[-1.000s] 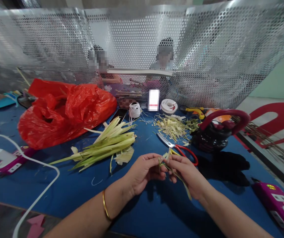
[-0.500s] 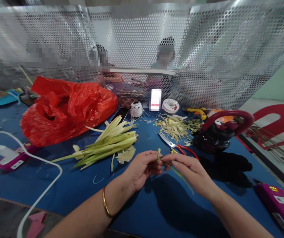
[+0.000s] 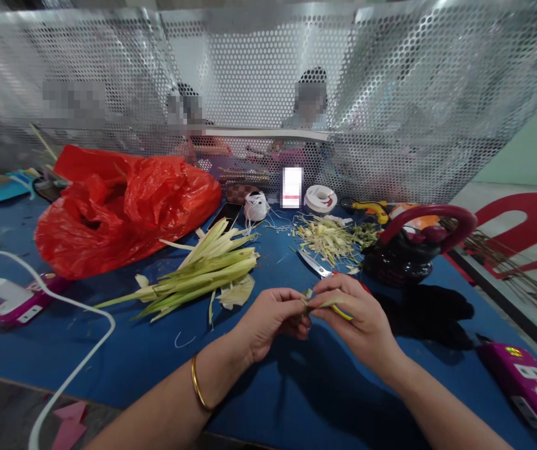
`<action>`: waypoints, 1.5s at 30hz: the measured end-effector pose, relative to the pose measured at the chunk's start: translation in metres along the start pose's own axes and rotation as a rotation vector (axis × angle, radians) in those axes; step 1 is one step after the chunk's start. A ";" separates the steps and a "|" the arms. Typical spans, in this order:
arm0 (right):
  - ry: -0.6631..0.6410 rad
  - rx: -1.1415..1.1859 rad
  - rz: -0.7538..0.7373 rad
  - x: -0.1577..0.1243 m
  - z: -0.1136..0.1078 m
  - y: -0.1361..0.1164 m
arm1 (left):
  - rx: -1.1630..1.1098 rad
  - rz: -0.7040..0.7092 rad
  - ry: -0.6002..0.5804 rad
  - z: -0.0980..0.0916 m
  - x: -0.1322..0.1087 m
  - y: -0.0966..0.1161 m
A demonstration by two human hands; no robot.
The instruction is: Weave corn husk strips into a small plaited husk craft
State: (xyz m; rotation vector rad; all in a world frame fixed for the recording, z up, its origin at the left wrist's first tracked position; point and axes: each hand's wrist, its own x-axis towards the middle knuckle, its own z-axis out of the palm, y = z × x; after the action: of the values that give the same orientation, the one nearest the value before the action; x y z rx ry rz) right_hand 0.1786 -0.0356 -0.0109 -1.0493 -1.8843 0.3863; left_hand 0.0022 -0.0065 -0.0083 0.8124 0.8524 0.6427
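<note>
My left hand (image 3: 277, 319), with a gold bangle at the wrist, is closed in a pinch on a small green piece of husk (image 3: 306, 295). Meeting it fingertip to fingertip, my right hand (image 3: 355, 315) grips a pale green strip of the same husk (image 3: 331, 300). A bright yellow piece (image 3: 342, 312) shows under the right fingers; what it belongs to is hidden. Scissors (image 3: 315, 265) lie just beyond the right hand, which covers most of their red handles. Left of my hands rests a pile of long pale green husks (image 3: 202, 278).
Trimmed scraps (image 3: 327, 237) lie behind the scissors. A black pot-like object with a maroon handle (image 3: 402, 259) stands right. A red plastic bag (image 3: 127, 212), white string (image 3: 255, 206), a ribbon spool (image 3: 321, 199) and a white cable (image 3: 109, 325) share the blue table (image 3: 155, 362).
My right hand has turned and closed in more around the strip, whose long tail no longer hangs below it. More of the scissors' handles is covered. My left hand stays nearly in place.
</note>
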 end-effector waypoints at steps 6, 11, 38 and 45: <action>-0.139 0.406 0.305 0.005 0.002 -0.004 | 0.027 -0.065 -0.099 -0.002 -0.001 -0.001; -0.125 0.535 0.486 0.006 0.004 -0.002 | 0.008 -0.090 -0.157 -0.002 0.000 -0.001; 0.094 0.386 0.716 0.003 0.020 -0.003 | 0.350 0.200 -0.021 0.002 0.004 -0.005; 0.144 0.500 0.806 -0.001 0.022 -0.003 | 0.286 0.225 0.113 0.002 0.008 -0.012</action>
State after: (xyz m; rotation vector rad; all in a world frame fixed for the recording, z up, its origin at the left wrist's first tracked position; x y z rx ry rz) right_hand 0.1585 -0.0348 -0.0212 -1.3901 -1.0734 1.1386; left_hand 0.0100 -0.0074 -0.0205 1.1507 0.9771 0.7808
